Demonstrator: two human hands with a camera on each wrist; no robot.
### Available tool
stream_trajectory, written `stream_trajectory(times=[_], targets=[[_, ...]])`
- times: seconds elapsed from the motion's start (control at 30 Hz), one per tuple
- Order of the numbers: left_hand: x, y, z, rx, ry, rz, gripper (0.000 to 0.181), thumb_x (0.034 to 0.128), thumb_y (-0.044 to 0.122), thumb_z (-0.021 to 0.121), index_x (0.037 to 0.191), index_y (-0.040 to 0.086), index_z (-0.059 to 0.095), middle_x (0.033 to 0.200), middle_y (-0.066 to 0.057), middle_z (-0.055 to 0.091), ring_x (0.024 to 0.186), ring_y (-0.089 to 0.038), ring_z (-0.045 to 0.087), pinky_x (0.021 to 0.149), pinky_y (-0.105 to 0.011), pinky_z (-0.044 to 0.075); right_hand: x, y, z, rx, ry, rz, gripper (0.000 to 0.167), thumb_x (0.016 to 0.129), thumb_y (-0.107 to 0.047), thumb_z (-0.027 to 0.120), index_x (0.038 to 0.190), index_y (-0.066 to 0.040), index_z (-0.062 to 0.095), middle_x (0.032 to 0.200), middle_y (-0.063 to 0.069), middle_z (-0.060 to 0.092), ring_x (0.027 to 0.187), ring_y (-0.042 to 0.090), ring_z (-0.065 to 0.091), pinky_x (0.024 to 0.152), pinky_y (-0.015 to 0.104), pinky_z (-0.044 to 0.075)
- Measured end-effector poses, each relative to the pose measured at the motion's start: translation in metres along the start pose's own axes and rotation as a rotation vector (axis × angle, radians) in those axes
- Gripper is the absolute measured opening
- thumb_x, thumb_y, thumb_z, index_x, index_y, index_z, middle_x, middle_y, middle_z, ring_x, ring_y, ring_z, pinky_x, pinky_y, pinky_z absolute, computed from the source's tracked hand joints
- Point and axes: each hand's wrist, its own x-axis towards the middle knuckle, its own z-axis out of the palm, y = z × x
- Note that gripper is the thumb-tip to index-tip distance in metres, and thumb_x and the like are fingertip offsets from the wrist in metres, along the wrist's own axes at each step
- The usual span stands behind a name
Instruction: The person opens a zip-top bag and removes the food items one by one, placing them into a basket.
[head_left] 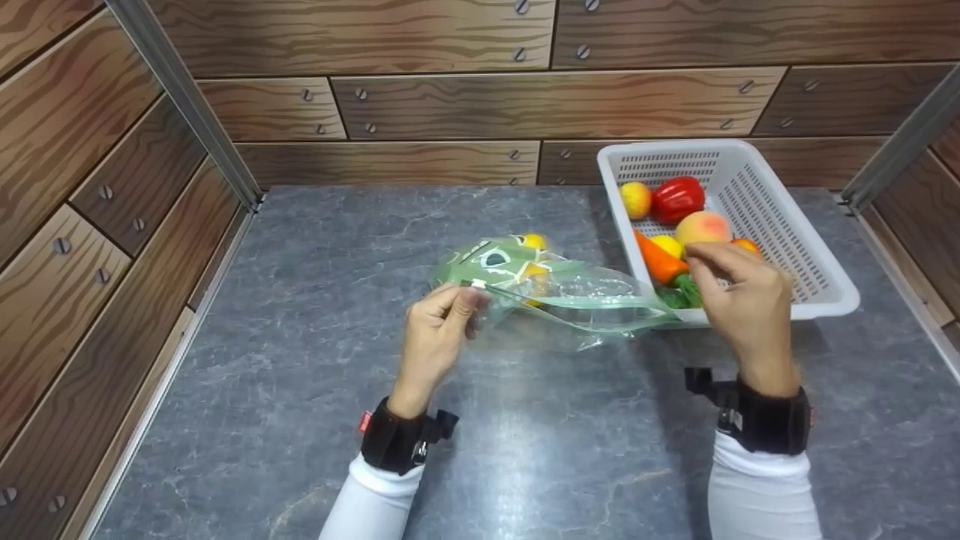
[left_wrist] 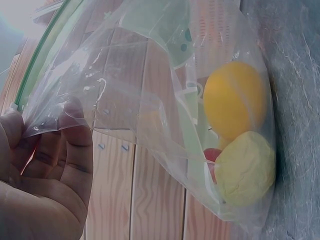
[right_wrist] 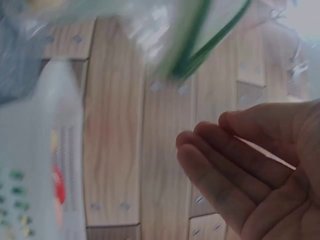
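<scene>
A clear zip-lock bag [head_left: 600, 289] with a green printed face stands on the table, its green-edged mouth spread toward the right. My left hand [head_left: 439, 330] pinches the left end of that mouth beside the white slider [head_left: 478, 284]. Inside the bag, the left wrist view shows a smooth yellow fruit [left_wrist: 234, 100], a pale green wrinkled ball [left_wrist: 246, 169] and part of something red [left_wrist: 212, 162]. My right hand [head_left: 750, 307] hovers over the basket's near side, just right of the bag's mouth. Its fingers are loosely bent, thumb close to the fingertips, with nothing held.
A white perforated basket [head_left: 840, 296] stands at the right. In it lie a red bell pepper [head_left: 679, 199], a peach [head_left: 703, 227], a carrot [head_left: 658, 259] and several other toy-like fruits and vegetables. Wood-patterned walls [head_left: 442, 105] enclose the grey marbled table [head_left: 300, 375].
</scene>
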Motion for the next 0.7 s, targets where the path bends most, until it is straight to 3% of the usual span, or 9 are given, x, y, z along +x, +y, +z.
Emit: stream_trajectory(times=[0.13, 0.53, 0.7], targets=[[0.0, 0.0, 0.0, 0.001, -0.002, 0.004, 0.037, 0.1042, 0.032, 0.058, 0.093, 0.004, 0.079, 0.075, -0.008, 0.066, 0.058, -0.022, 0.06, 0.054, -0.024, 0.052, 0.0, -0.018, -0.001, 0.092, -0.025, -0.059, 0.023, 0.079, 0.015, 0.08, 0.097, 0.001, 0.081, 0.098, 0.015, 0.079, 0.1, -0.014, 0.062, 0.092, 0.007, 0.048], [0.0, 0.0, -0.001, 0.011, 0.002, 0.012, 0.034, 0.1048, 0.028, 0.058, 0.093, 0.005, 0.08, 0.073, -0.009, 0.066, 0.057, -0.028, 0.061, 0.053, -0.028, 0.054, -0.004, -0.046, -0.001, 0.372, -0.238, -0.183, 0.037, 0.071, 0.027, 0.077, 0.098, 0.003, 0.08, 0.096, 0.016, 0.078, 0.098, 0.003, 0.071, 0.093, 0.017, 0.054], [0.0, -0.001, 0.0, 0.011, 0.003, 0.01, 0.034, 0.1045, 0.029, 0.059, 0.093, 0.005, 0.08, 0.073, -0.009, 0.066, 0.056, -0.024, 0.061, 0.052, -0.028, 0.054, -0.008, -0.05, 0.002, 0.384, -0.375, -0.254, 0.037, 0.073, 0.022, 0.079, 0.1, -0.002, 0.08, 0.099, 0.011, 0.079, 0.095, 0.012, 0.073, 0.092, 0.015, 0.054]])
